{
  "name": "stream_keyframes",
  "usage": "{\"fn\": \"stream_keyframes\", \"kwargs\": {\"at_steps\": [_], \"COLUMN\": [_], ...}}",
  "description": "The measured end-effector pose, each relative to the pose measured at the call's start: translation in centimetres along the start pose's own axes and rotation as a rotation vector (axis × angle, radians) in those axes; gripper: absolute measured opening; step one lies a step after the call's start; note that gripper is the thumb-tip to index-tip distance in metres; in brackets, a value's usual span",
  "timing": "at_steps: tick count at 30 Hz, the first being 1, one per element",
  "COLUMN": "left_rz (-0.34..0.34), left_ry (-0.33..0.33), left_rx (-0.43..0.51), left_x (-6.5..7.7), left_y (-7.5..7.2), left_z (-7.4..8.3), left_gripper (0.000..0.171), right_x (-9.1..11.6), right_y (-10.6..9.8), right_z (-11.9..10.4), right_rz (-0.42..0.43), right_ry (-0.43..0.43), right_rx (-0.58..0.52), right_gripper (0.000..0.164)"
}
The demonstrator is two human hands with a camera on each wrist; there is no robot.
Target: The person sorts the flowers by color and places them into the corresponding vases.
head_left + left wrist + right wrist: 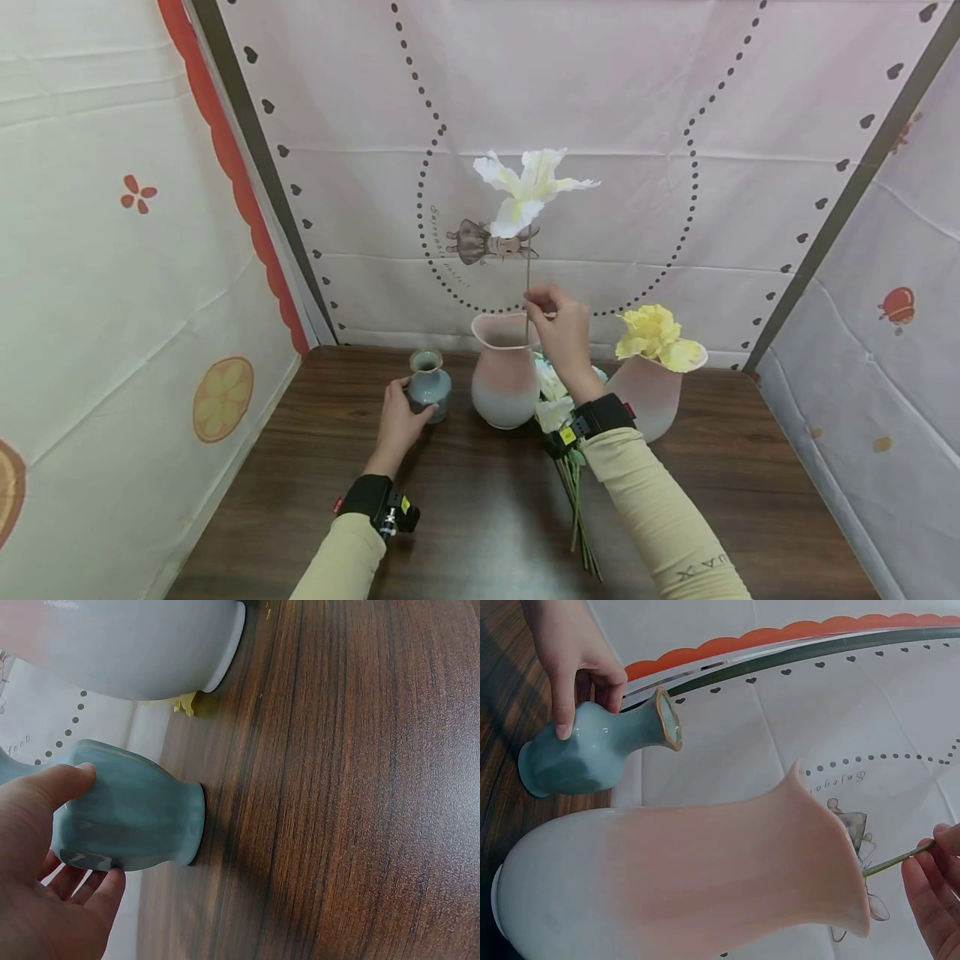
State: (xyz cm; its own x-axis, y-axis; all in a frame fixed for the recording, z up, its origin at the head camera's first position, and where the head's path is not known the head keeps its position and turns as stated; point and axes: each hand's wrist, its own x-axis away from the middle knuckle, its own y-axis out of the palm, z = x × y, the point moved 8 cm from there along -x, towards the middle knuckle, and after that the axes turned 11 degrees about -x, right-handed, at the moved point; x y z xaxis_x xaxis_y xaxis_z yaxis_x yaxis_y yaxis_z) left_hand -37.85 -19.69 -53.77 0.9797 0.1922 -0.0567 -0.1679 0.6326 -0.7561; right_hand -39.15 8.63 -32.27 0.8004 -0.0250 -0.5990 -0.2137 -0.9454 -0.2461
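Note:
My right hand pinches the thin stem of a white flower with a pale yellow centre. The stem's lower end goes into the mouth of a pink-and-white vase, as the right wrist view also shows with the stem at the rim. Around the body of a small blue-green vase curl the fingers and thumb of my left hand. That small vase stands upright with its base on the table.
Several white flowers lie on the wooden table, partly under my right wrist, stems toward me. A second pink-and-white vase holding a yellow flower stands at the right. A printed cloth hangs behind.

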Motion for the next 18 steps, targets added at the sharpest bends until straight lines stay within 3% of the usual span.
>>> {"fn": "stream_keyframes", "kwargs": {"at_steps": [18], "left_rz": [-0.004], "left_ry": [0.005], "left_rx": [0.001], "left_x": [-0.18], "left_y": [0.15], "left_z": [0.01], "left_gripper": [0.077], "right_x": [0.40], "right_y": [0.24], "right_z": [0.93], "right_rz": [-0.024], "right_ry": [0.049], "right_rx": [0.018], "right_gripper": [0.015]}}
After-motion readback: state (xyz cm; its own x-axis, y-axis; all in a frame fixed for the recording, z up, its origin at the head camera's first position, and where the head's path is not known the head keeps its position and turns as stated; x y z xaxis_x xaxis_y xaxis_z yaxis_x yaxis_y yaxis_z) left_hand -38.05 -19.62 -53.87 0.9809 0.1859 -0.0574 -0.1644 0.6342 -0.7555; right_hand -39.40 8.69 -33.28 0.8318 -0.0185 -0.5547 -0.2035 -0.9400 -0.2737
